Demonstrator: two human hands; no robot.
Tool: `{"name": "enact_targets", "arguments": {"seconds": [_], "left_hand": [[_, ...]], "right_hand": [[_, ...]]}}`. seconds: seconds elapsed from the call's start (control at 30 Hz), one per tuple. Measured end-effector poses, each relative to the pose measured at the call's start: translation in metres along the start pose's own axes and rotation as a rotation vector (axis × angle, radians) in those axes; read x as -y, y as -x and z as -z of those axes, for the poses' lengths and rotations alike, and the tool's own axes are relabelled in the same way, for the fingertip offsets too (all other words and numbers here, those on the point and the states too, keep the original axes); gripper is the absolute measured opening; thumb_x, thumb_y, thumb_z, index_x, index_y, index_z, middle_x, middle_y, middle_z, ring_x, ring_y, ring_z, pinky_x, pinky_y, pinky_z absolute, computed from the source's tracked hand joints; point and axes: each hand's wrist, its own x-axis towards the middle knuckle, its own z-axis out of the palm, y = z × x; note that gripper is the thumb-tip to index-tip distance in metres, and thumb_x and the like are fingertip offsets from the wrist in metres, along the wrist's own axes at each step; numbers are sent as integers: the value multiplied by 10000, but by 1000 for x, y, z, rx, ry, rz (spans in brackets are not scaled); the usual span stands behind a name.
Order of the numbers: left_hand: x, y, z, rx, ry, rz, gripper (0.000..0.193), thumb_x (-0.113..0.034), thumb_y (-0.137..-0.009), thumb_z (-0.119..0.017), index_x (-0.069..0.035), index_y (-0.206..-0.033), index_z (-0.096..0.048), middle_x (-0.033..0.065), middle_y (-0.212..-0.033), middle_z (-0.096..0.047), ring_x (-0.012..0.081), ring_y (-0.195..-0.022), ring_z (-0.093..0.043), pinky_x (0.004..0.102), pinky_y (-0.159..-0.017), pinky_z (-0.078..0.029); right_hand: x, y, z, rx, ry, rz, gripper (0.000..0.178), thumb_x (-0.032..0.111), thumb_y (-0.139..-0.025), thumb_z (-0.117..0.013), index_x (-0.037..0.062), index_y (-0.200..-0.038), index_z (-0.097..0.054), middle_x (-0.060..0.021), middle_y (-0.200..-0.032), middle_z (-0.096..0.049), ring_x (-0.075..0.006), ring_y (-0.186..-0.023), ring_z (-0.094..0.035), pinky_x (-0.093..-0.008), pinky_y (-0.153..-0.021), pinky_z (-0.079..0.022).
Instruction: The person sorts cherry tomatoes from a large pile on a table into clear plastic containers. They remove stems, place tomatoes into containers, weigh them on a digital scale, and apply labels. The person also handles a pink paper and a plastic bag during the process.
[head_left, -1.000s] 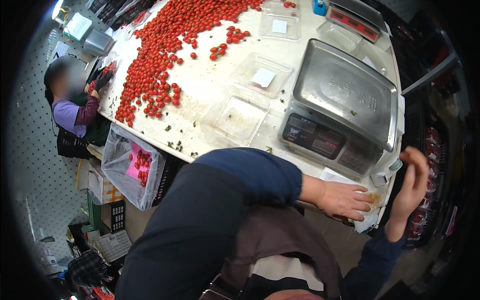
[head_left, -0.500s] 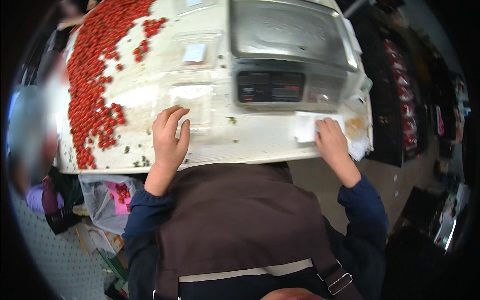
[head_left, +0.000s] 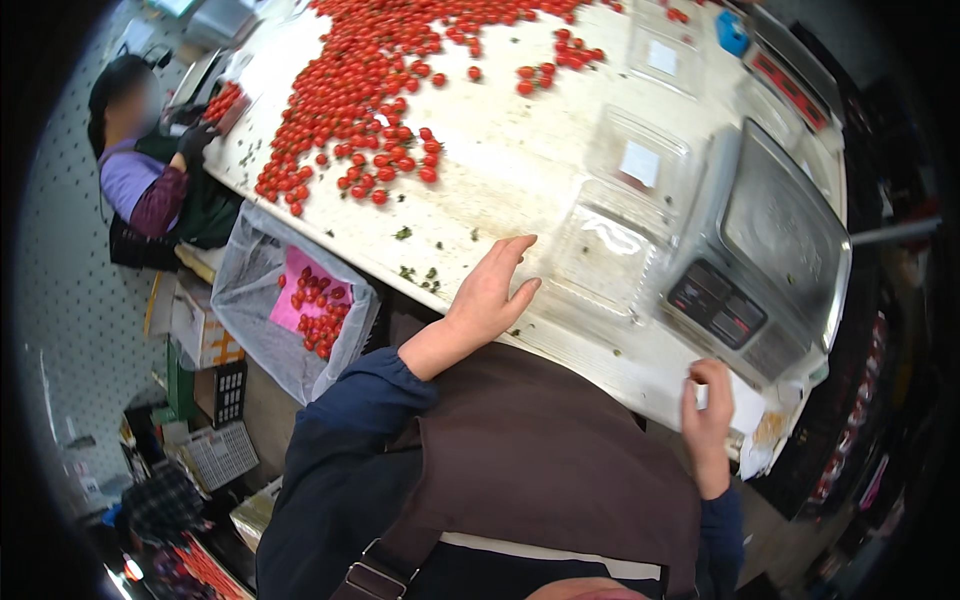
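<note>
My left hand is open, its fingers stretched above the table beside a clear plastic container. It holds nothing. Near the table's front edge, my right hand is closed, thumb against curled fingers. A small white patch shows in that grip; whether it is a held slip or paper behind it, I cannot tell. White paper lies just right of this hand. A second clear container with a white label inside stands farther back. Many cherry tomatoes are spread over the table's far left.
A scale with a metal pan stands on the right. Below the table's left edge is a lined bin holding tomatoes on pink material. Across the left corner, a person in a purple top handles a tomato container.
The view has swung left, bringing the bin and the other person into clearer sight. My right hand has shifted to the left side of the white paper. My left hand stays open near the container.
</note>
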Motion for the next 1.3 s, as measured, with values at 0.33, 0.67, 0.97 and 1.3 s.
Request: {"name": "enact_targets", "arguments": {"seconds": [0.33,0.67,0.97,1.3], "left_hand": [[151,-49,141,-352,-757,275,754,-485,-847,-697,-178,-1471,-404,218,-1529,-272,448,-1428,-214,650,-1115,-190],[182,-69,138,-291,-720,241,595,-481,-944,-539,-168,-1443,-453,202,-1532,-311,413,-1435,-245,628,-1121,-213],[258,-155,269,-475,-743,407,581,-532,-925,-553,-214,-1408,-504,154,-1510,-377,387,-1418,-285,641,-1118,-221],[317,-219,330,-315,-785,802,643,-637,-935,-450,-328,-1495,-378,104,-1593,-258,363,-1469,-212,697,-1118,-172]], "right_hand": [[90,-102,-96,220,-239,419,290,-116,-693,-693,22,-939,-623,-135,-949,-632,-299,-806,-642,-358,-658,-522],[133,-150,-133,342,-262,424,257,-104,-730,-680,23,-946,-623,-139,-940,-634,-304,-804,-653,-354,-664,-525],[141,-205,-146,463,-243,373,255,-78,-772,-663,18,-1004,-619,-143,-967,-632,-285,-827,-651,-337,-712,-521],[4,-469,-217,76,176,75,505,262,-878,-652,68,-1331,-544,-208,-1176,-631,-347,-1020,-644,-411,-879,-511]]}}
